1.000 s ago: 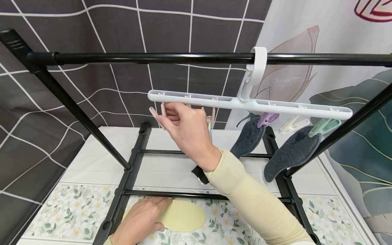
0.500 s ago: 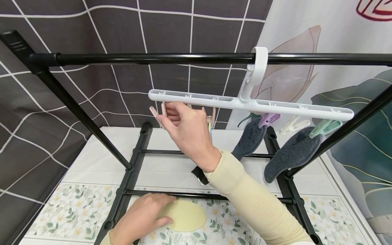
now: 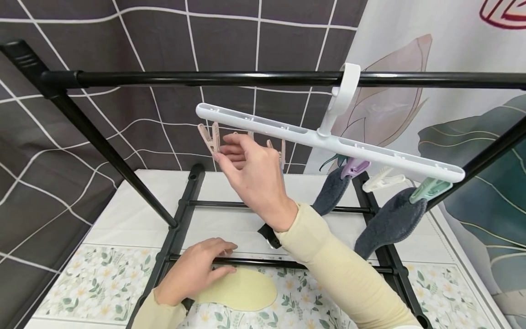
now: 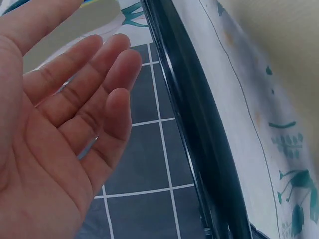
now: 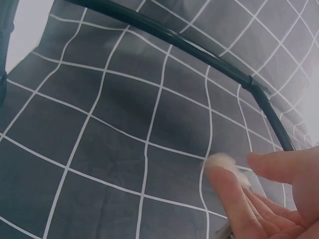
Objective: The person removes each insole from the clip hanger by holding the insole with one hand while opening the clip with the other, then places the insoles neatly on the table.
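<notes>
A white clip hanger [image 3: 287, 132] hangs by its hook from a black rail, its left end tilted up. My right hand [image 3: 256, 178] is just below that end, fingers loosely bent and thumb apart from them. Beside the thumb tip is a pink clothespin [image 3: 211, 137]; whether they touch I cannot tell. In the right wrist view the right hand [image 5: 269, 194] has thumb and forefinger apart, with a blurred pale clip behind. My left hand [image 3: 195, 269] hovers with relaxed fingers over a pale yellow insole [image 3: 242, 290] on the floral cloth, covering its left part.
Two dark grey fuzzy insoles [image 3: 390, 224] hang at the right from a purple clip [image 3: 355, 168] and a green clip [image 3: 431, 189]. A white clip [image 3: 382, 179] is between them. The black rack's top rail [image 3: 205, 78] crosses above, its lower bar [image 3: 263, 262] near the left hand.
My right fingers have loosened from the pink clothespin. The hanger's left end has swung up and its right end down. My left hand has lifted off the yellow insole, uncovering more of it.
</notes>
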`<control>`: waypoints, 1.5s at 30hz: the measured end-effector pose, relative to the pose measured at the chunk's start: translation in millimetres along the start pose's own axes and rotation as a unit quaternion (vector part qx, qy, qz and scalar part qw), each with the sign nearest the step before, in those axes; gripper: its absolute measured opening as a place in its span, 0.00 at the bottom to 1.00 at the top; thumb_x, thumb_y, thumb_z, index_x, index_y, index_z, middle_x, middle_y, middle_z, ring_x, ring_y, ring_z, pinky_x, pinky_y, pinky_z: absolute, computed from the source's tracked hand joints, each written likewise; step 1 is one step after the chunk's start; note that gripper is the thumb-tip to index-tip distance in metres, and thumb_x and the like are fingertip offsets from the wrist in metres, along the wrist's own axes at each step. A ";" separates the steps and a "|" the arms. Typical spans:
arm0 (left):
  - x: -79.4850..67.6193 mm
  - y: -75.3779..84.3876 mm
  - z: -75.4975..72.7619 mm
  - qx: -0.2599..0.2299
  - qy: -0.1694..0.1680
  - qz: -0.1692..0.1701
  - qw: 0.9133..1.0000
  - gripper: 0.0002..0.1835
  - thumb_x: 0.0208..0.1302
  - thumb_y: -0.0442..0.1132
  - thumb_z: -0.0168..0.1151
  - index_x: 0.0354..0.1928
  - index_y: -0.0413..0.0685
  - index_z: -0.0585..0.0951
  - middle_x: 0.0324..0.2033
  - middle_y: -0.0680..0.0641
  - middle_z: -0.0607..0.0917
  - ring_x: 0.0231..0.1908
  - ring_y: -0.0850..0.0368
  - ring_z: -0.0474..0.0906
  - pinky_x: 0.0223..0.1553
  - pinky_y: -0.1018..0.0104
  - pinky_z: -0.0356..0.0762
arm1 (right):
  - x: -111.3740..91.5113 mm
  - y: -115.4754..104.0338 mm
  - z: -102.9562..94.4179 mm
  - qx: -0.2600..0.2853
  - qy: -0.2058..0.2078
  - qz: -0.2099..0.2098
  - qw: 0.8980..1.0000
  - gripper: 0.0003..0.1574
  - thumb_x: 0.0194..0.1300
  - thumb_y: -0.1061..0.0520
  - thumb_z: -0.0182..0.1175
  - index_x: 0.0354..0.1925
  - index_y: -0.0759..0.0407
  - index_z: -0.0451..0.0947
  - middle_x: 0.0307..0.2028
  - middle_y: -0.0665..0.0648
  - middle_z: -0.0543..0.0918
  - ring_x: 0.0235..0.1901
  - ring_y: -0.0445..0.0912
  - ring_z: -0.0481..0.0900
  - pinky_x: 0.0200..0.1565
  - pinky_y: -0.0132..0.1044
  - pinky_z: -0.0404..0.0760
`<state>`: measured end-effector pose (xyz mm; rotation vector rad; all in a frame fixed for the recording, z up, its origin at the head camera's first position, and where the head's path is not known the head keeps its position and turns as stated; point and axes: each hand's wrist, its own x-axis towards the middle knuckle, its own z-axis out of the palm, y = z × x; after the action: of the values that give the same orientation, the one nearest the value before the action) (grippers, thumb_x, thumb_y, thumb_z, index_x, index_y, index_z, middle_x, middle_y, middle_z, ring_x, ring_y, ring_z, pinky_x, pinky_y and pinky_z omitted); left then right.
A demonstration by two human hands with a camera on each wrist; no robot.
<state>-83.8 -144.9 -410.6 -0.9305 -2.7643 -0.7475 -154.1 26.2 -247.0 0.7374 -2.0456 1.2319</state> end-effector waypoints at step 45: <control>91.9 14.0 -25.9 -0.137 0.080 0.007 0.987 0.39 0.54 0.61 0.63 0.67 0.68 0.60 0.58 0.61 0.70 0.55 0.66 0.69 0.50 0.68 0.73 | -26.7 0.0 -47.9 0.052 0.125 -0.056 0.989 0.11 0.57 0.60 0.64 0.37 0.68 0.80 0.29 0.56 0.85 0.28 0.41 0.83 0.30 0.31 0.81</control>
<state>-150.0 -99.2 -357.2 -0.8882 -2.5550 -1.1669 -126.0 73.2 -249.6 0.6964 -1.7265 1.3032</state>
